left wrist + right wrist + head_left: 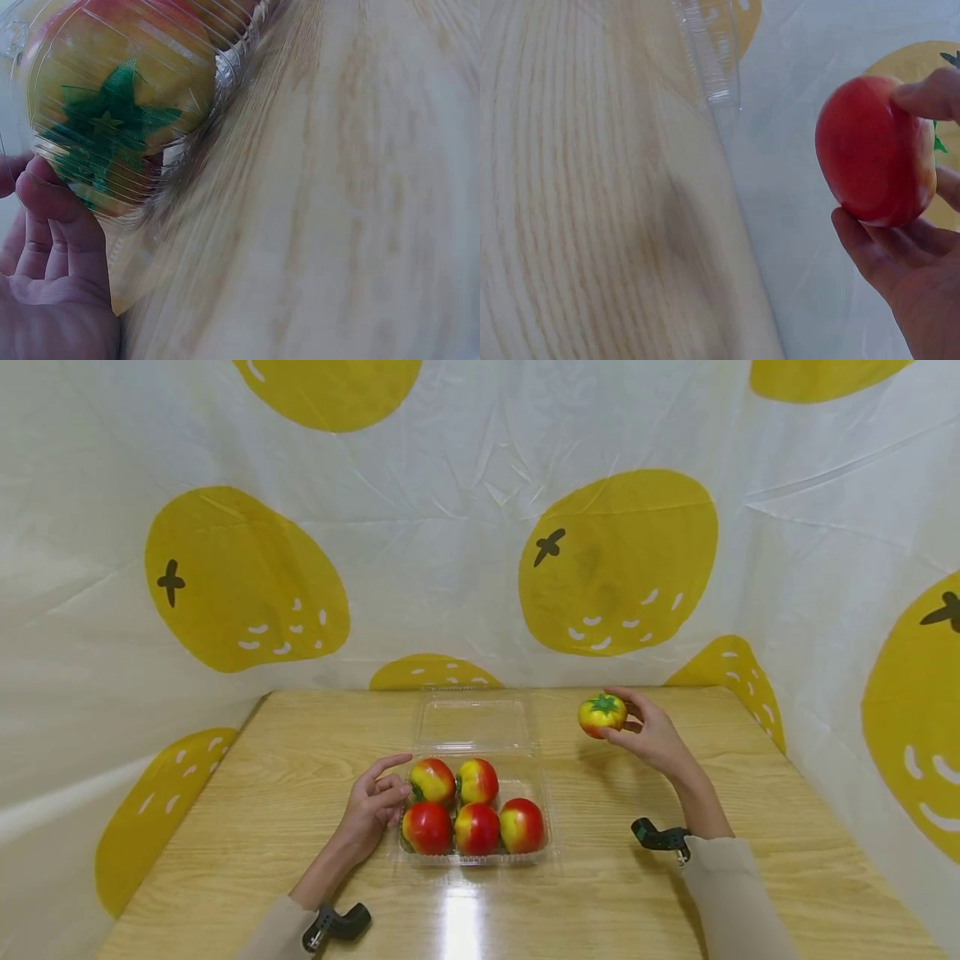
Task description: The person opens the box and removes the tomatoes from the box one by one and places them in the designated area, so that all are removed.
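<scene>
My right hand (648, 732) holds a red-and-yellow toy tomato (602, 717) above the table, right of a clear plastic clamshell box (546, 839). Its green star-shaped calyx faces up in the head view; the right wrist view shows the tomato's smooth red side (870, 157) between thumb and fingers. Several similar tomatoes (477, 828) sit in the box, two in the far row and the others in the near row. At the box's left side, my left hand (372, 802) grips the edge by a tomato (150, 67) whose calyx shows through the ribbed wall.
The box's transparent lid (472, 724) lies opened back toward the far edge. Beneath everything is a wooden table (300, 760). A white curtain (435, 585) printed with large yellow fruit hangs behind it and along both sides. Black wrist devices (660, 837) sit at both cuffs.
</scene>
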Available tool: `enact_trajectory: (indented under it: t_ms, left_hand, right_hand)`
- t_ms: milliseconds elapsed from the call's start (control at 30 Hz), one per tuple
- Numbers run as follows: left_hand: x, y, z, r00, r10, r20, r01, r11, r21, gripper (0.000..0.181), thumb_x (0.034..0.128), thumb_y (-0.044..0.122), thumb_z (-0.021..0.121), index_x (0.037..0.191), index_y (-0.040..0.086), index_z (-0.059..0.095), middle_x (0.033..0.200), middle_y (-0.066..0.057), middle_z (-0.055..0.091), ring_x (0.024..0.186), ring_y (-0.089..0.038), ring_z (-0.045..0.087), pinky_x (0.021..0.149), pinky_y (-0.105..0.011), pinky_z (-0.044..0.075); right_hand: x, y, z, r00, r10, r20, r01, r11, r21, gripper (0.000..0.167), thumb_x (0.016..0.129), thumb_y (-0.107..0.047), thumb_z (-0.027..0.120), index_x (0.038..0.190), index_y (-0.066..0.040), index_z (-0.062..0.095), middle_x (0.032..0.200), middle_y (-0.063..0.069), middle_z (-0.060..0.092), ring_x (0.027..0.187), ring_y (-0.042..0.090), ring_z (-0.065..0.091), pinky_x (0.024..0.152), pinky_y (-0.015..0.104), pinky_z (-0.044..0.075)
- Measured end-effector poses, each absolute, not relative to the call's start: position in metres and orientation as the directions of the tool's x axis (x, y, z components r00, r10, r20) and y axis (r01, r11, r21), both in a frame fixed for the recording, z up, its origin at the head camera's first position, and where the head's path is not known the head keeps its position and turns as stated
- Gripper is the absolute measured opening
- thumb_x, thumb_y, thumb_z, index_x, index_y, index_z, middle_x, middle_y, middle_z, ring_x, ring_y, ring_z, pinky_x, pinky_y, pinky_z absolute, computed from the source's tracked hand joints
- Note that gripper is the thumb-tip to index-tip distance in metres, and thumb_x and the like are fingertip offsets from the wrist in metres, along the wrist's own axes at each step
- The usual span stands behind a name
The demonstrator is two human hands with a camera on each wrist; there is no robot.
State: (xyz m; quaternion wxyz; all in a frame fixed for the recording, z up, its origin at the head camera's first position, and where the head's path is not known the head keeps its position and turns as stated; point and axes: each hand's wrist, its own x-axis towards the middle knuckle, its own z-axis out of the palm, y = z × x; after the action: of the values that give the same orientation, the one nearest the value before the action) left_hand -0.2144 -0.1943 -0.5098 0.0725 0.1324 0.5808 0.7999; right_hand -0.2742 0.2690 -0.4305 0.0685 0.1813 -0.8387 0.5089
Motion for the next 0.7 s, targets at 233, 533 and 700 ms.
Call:
enact_trajectory:
  t_ms: [233,533,700]
  left_hand:
    - [-0.214,-0.196,-0.511,-0.951,0.274,0.141,0.047,-0.323,0.945,0.052,0.0992,-0.001,0.057,0.149,-0.003,0.040,0.077,0.006,0.060,0.054,-0.006,0.051,0.048,-0.016,0.044]
    - [-0.215,-0.195,-0.512,-0.948,0.281,0.151,0.050,-0.335,0.941,0.053,0.0988,-0.002,0.057,0.149,-0.003,0.040,0.076,0.006,0.060,0.053,-0.006,0.051,0.048,-0.016,0.044]
    - [-0.215,-0.196,-0.512,-0.949,0.276,0.151,0.052,-0.336,0.940,0.052,0.0991,-0.001,0.058,0.148,-0.002,0.041,0.077,0.006,0.061,0.053,-0.006,0.051,0.048,-0.016,0.043]
  right_hand:
    - [-0.277,0.270,-0.439,-0.944,-0.172,0.281,-0.328,0.411,-0.851,0.066,0.093,-0.010,0.075,0.150,0.001,0.043,0.141,0.028,0.052,0.112,0.002,0.051,0.085,0.009,0.049]
    - [-0.282,0.272,-0.452,-0.962,-0.138,0.236,-0.272,0.386,-0.881,0.068,0.095,-0.009,0.073,0.151,0.003,0.037,0.146,0.029,0.048,0.123,0.021,0.053,0.087,0.007,0.046]
    - [-0.284,0.269,-0.456,-0.982,-0.111,0.151,-0.183,0.412,-0.892,0.074,0.095,-0.016,0.075,0.153,0.001,0.033,0.153,0.031,0.041,0.137,0.044,0.046,0.092,0.013,0.046]
